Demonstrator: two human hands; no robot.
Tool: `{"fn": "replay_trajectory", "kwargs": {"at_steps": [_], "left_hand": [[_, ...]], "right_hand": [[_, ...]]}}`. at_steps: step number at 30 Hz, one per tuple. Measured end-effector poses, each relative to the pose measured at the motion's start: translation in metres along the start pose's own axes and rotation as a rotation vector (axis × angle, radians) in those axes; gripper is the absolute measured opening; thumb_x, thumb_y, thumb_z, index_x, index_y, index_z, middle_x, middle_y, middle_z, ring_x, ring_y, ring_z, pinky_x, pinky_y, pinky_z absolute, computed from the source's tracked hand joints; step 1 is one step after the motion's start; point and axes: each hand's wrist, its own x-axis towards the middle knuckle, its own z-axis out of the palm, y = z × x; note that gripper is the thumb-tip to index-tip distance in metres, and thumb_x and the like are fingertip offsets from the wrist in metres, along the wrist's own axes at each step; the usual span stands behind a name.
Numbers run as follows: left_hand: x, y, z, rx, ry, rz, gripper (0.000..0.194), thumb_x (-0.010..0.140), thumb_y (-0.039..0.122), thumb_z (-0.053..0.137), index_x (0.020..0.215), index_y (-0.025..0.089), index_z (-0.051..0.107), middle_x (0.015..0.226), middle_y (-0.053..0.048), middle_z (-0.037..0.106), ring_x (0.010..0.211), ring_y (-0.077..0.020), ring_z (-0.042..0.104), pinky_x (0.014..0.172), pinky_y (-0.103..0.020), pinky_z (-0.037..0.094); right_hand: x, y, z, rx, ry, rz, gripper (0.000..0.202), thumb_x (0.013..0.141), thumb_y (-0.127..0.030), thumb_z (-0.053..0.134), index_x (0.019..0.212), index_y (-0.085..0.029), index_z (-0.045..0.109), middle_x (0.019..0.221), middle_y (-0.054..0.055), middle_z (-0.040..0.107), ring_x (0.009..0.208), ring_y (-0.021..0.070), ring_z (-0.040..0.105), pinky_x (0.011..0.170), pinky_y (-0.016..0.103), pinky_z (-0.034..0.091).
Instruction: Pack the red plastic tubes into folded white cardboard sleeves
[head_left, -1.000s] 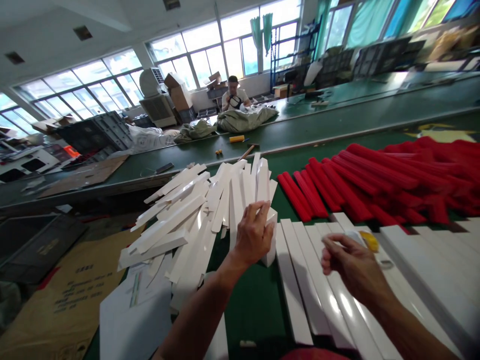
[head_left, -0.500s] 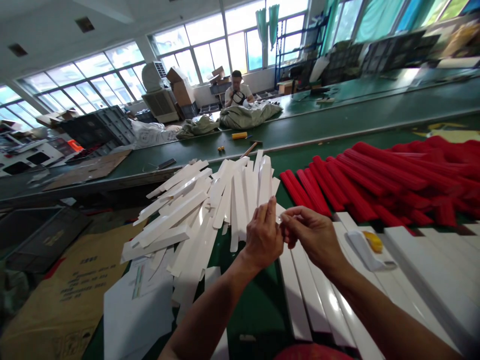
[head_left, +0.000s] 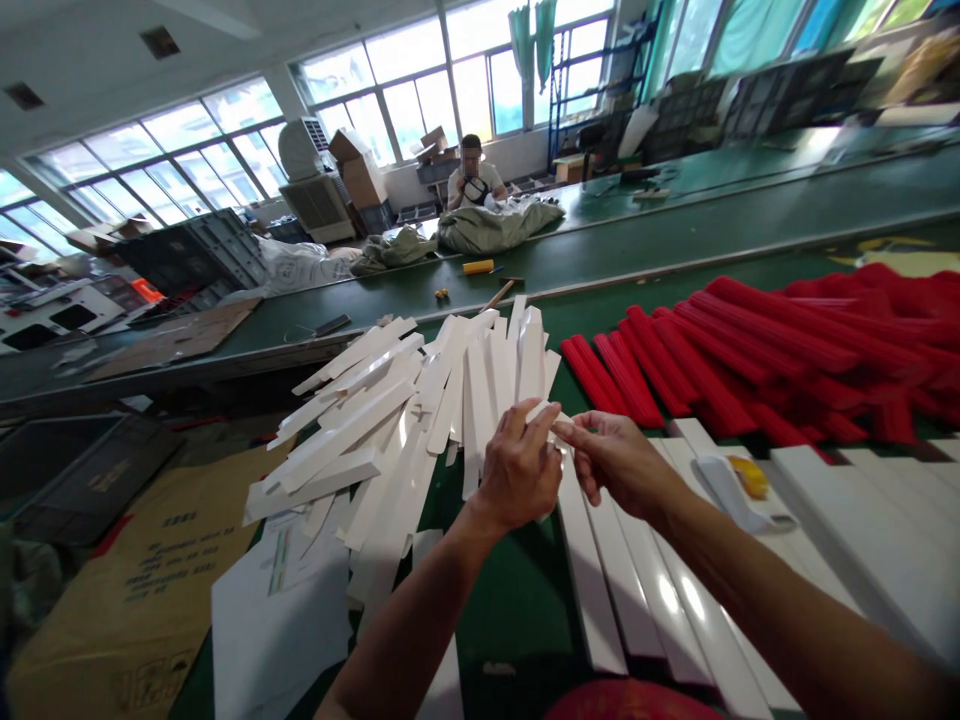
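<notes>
My left hand (head_left: 519,472) and my right hand (head_left: 621,462) meet in front of me over the green table (head_left: 517,600). Between their fingertips is a white card piece (head_left: 556,418), mostly covered by the fingers, so its full shape cannot be made out. Both hands are closed on it, with the right thumb and index finger pinching its near end. Just beyond and to the left lies a loose heap of long white card strips (head_left: 390,440), some folded into narrow box shapes. Long white boxes (head_left: 645,590) lie side by side under and beside my right forearm.
Red ribbed rods (head_left: 750,350) are piled at the right. A white tape dispenser with yellow tape (head_left: 739,490) rests on the boxes. White sheets (head_left: 277,620) and a brown carton (head_left: 135,580) are at the left. Across the far table (head_left: 637,235) sits another person (head_left: 474,180).
My left fingers have bent over the white piece from a straighter pose. The right hand has shifted slightly, and more of the piece shows between the hands.
</notes>
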Motion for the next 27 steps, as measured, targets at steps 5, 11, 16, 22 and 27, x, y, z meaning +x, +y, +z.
{"fn": "replay_trajectory", "kwargs": {"at_steps": [5,11,16,22,27], "left_hand": [[-0.002,-0.003,-0.014,-0.103,-0.079,-0.01,0.055,0.079,0.016,0.05,0.133,0.016,0.045,0.135,-0.015,0.049,0.128,-0.028,0.048,0.107,-0.046,0.044],[-0.022,-0.008,0.024,-0.062,0.279,-0.229,0.078,0.076,0.034,0.071,0.14,0.018,0.031,0.137,-0.018,0.043,0.13,-0.031,0.046,0.105,-0.048,0.046],[-0.038,-0.021,0.034,-0.087,0.313,-0.617,0.078,0.07,0.02,0.07,0.137,0.016,0.029,0.125,-0.017,0.054,0.113,-0.0287,0.059,0.093,-0.043,0.051],[-0.071,-0.045,0.046,-0.175,-0.235,-0.824,0.065,0.066,0.019,0.069,0.125,0.014,0.043,0.113,-0.013,0.061,0.107,-0.0266,0.06,0.093,-0.04,0.048],[-0.099,-0.056,0.096,-0.187,-0.399,-0.939,0.064,0.054,0.017,0.074,0.116,0.011,0.057,0.113,-0.014,0.062,0.107,-0.0295,0.06,0.094,-0.038,0.048]], "right_hand": [[0.02,0.066,-0.001,-0.652,0.282,-0.43,0.038,0.082,-0.054,0.058,0.093,-0.018,0.055,0.063,0.0,0.058,0.054,0.0146,0.053,0.049,0.024,0.038],[0.023,0.119,0.009,-1.304,0.144,-0.387,0.033,0.086,-0.042,0.056,0.092,-0.01,0.064,0.089,0.017,0.067,0.08,0.0253,0.064,0.065,0.03,0.044],[0.015,0.109,0.002,-1.108,-0.379,-0.389,0.039,0.082,-0.055,0.061,0.073,-0.017,0.065,0.071,0.005,0.067,0.065,0.0173,0.061,0.06,0.024,0.04],[0.087,0.099,-0.033,-1.004,0.326,-0.129,0.033,0.092,-0.037,0.046,0.1,-0.009,0.062,0.101,0.017,0.067,0.098,0.0256,0.062,0.081,0.032,0.044],[0.155,0.091,-0.023,-0.961,0.445,0.08,0.063,0.078,-0.05,0.066,0.118,-0.002,0.052,0.122,0.029,0.058,0.118,0.0348,0.055,0.092,0.038,0.045]]}}
